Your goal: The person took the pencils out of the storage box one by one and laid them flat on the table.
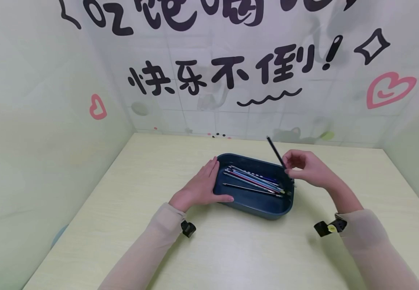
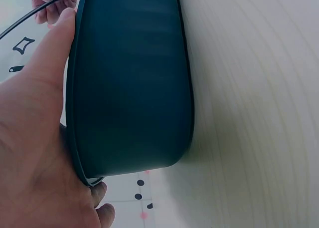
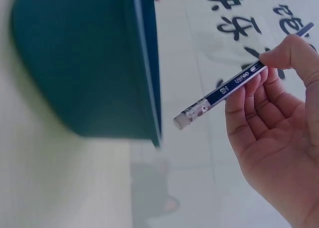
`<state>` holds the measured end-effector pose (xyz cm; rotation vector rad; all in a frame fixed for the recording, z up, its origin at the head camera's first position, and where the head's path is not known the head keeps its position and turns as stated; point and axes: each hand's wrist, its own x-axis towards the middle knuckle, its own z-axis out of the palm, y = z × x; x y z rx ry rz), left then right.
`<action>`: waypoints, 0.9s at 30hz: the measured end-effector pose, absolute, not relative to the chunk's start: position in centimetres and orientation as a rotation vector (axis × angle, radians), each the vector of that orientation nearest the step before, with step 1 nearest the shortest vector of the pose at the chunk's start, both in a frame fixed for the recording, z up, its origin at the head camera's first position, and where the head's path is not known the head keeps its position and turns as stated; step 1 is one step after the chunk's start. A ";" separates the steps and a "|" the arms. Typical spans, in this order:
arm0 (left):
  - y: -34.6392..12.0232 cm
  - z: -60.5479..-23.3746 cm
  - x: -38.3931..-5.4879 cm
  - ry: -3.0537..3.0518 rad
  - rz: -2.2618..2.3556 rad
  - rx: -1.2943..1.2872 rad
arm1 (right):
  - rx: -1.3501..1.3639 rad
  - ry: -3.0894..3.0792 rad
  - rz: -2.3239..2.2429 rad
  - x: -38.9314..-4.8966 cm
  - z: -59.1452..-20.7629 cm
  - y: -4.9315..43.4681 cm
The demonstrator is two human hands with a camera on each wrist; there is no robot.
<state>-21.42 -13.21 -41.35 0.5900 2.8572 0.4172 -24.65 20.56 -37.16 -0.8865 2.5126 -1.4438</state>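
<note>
My right hand (image 1: pixel 309 167) pinches a dark pencil (image 1: pixel 276 151) between thumb and fingers, above the right end of a dark blue plastic bin (image 1: pixel 254 209). In the right wrist view the pencil (image 3: pixel 227 88) slants, its white eraser end low and beside the bin's rim, with "HB" printed on its side. My left hand (image 1: pixel 204 187) rests against the bin's left end, fingers straight along the rim and thumb stretched over the near edge. Inside the bin lies a loose bunch of several pencils (image 1: pixel 249 177) in blue, red and dark colours, with one dark pencil (image 1: pixel 247 188) slightly apart from them.
The bin stands on a pale wood-grain table (image 1: pixel 231 253). Behind it hangs a light backdrop (image 1: pixel 209 117) with black lettering and pink hearts; similar cloth walls (image 1: pixel 50 121) flank both sides. Small black cameras (image 1: pixel 329 228) are strapped to both wrists.
</note>
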 end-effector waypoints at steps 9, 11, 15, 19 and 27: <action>-13.4 -41.2 -21.5 2.853 0.410 0.583 | -0.906 2.833 -1.188 -24.3 -36.7 24.4; -13.4 -41.1 -21.5 2.855 0.410 0.582 | -0.904 2.922 -1.084 -24.3 -37.0 25.2; -13.5 -41.1 -21.4 2.858 0.414 0.577 | -0.869 3.052 -0.907 -24.5 -37.6 26.7; -13.5 -41.1 -21.4 2.858 0.413 0.569 | -0.868 3.117 -0.764 -24.9 -38.4 28.2; -13.4 -41.5 -21.5 2.866 0.420 0.574 | -0.862 3.104 -0.489 -25.9 -39.9 30.8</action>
